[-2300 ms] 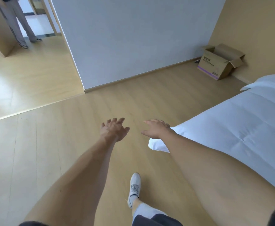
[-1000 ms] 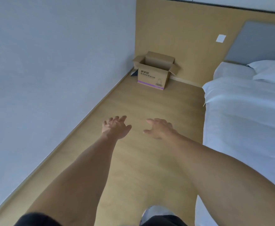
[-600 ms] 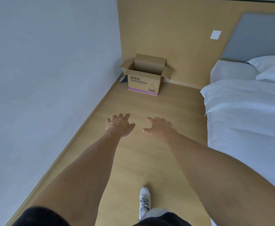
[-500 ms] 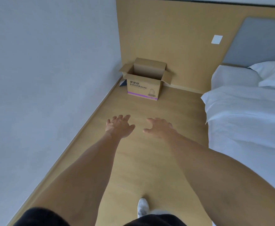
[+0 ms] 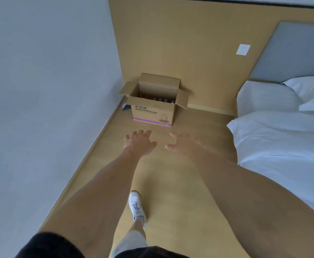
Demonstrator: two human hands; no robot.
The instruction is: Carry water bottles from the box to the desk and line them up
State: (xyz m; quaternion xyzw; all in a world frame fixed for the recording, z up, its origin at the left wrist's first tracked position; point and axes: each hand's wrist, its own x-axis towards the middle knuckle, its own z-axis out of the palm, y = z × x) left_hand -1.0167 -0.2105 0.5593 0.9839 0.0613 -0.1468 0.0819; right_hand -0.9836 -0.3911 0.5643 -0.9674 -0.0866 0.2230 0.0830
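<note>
Bottles (image 5: 156, 98) in open box (image 5: 153, 113), wall corner, bare floor (image 5: 180, 174) before it

Bed w/ white duvet (image 5: 283, 146) on the right, two white pillows (image 5: 268, 97) at its head, grey headboard panel (image 5: 292, 53) behind. White wall socket (image 5: 243, 49) on the tan wood wall panel (image 5: 180, 43). Grey wall (image 5: 40, 90) left. Light wood floor (image 5: 180, 183); white sneaker (image 5: 136, 205) on it, near bottom centre.

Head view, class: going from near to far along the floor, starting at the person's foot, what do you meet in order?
White shoe → left hand and right hand, side by side → cardboard box → bottle caps inside it → wooden wall panel.
</note>
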